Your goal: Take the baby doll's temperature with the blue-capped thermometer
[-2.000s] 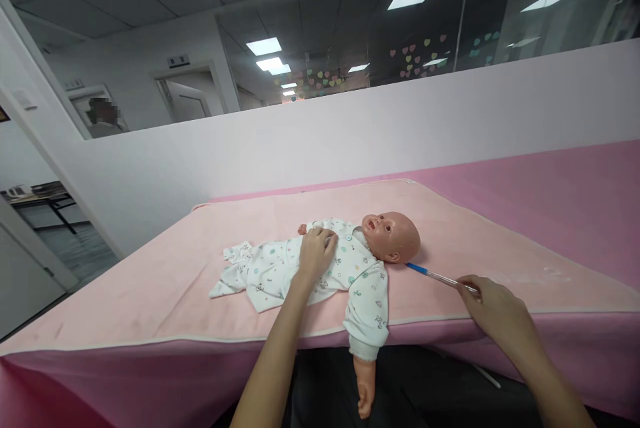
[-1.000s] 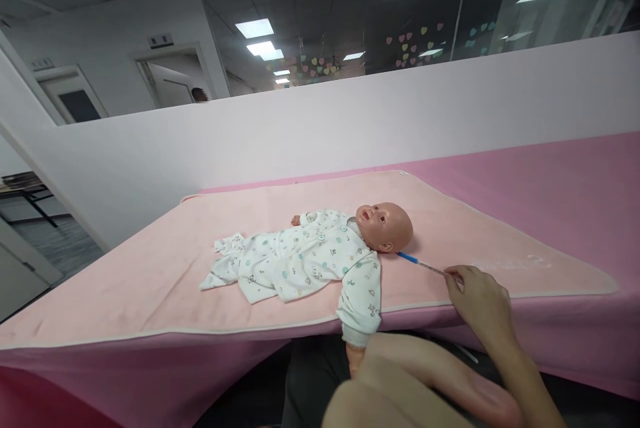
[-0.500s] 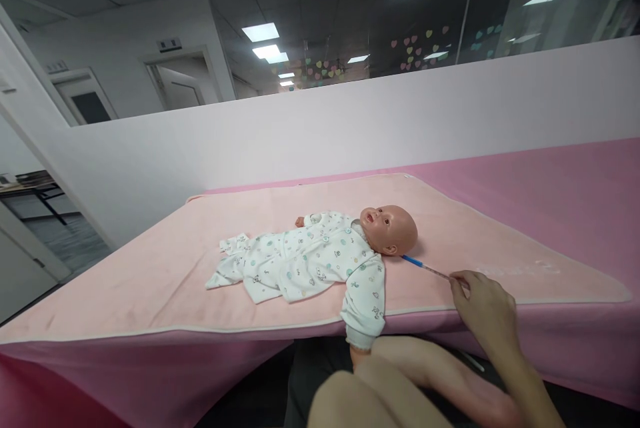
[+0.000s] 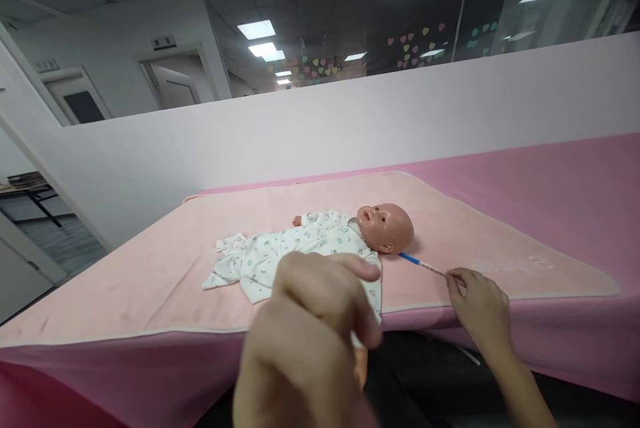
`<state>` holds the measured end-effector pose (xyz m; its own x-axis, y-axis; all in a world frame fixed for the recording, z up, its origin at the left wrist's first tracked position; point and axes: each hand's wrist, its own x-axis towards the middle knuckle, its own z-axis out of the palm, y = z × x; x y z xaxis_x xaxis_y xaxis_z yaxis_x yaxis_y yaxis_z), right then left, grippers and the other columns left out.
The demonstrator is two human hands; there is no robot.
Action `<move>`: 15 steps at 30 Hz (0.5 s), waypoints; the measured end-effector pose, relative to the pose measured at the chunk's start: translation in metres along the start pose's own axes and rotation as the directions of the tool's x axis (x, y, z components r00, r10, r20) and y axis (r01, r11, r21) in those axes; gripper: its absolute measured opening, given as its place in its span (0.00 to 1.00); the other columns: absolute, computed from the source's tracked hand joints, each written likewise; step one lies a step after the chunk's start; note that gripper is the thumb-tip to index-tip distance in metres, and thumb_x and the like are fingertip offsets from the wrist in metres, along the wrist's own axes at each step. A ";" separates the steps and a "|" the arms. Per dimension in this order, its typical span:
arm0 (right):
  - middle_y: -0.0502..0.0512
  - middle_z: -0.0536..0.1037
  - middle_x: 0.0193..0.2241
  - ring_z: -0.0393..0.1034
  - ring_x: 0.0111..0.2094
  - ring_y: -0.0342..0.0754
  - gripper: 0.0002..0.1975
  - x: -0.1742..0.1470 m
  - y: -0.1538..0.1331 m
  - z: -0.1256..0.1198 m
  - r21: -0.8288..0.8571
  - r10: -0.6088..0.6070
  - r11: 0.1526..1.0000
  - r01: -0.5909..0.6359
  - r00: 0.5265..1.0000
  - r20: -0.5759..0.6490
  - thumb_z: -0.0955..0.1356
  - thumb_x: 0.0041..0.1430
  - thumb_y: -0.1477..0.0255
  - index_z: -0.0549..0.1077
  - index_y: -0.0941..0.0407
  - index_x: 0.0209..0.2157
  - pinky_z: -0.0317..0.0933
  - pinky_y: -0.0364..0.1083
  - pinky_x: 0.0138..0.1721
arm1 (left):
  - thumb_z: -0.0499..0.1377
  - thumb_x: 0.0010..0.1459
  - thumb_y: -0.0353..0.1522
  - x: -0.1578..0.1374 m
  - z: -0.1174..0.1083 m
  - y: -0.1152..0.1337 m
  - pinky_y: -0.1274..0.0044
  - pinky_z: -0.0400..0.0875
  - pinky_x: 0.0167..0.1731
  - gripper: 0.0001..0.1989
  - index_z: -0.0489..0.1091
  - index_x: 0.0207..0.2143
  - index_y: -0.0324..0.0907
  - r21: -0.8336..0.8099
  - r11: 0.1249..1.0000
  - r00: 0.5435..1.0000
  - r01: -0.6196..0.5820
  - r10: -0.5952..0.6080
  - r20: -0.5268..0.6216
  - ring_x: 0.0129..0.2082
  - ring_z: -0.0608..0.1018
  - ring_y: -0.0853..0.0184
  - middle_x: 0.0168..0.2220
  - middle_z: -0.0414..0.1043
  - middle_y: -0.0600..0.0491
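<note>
A baby doll in a white patterned outfit lies on its back on a peach mat, head to the right. My right hand pinches one end of a thin rod with a blue end, which looks like a glass thermometer. Its blue end points at the doll's head and lies just beside the ear. Close to the camera, my left hand is raised and blurred, fingers loosely curled with their tips apart and nothing visible between them. It covers part of the doll's body and near sleeve.
The mat lies on a pink-covered table. Behind it stands a low white wall with glass above. A thin white strip shows below the table's near edge. At far left is a dark-legged desk.
My left hand has come up in front of the doll, over the table's near edge. The right hand keeps its pinch on the thermometer. The view has shifted slightly.
</note>
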<state>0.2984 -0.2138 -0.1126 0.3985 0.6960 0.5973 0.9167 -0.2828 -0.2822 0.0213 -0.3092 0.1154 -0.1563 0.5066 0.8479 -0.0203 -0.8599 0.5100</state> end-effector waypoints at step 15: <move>0.55 0.75 0.26 0.69 0.30 0.52 0.17 0.011 -0.007 -0.035 0.416 0.114 0.888 -0.197 0.970 0.216 0.59 0.55 0.58 0.71 0.55 0.29 0.58 0.47 0.31 | 0.49 0.58 0.31 -0.014 0.009 -0.237 0.71 0.62 0.40 0.09 0.66 0.38 0.43 0.684 0.715 0.947 -0.144 -0.100 0.305 0.39 0.70 0.64 0.37 0.69 0.51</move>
<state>0.2968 -0.2271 -0.0782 0.4851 0.7850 0.3853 0.7239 -0.1133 -0.6806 0.0375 -0.1117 -0.0160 0.1548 0.5849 0.7962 0.6831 -0.6456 0.3415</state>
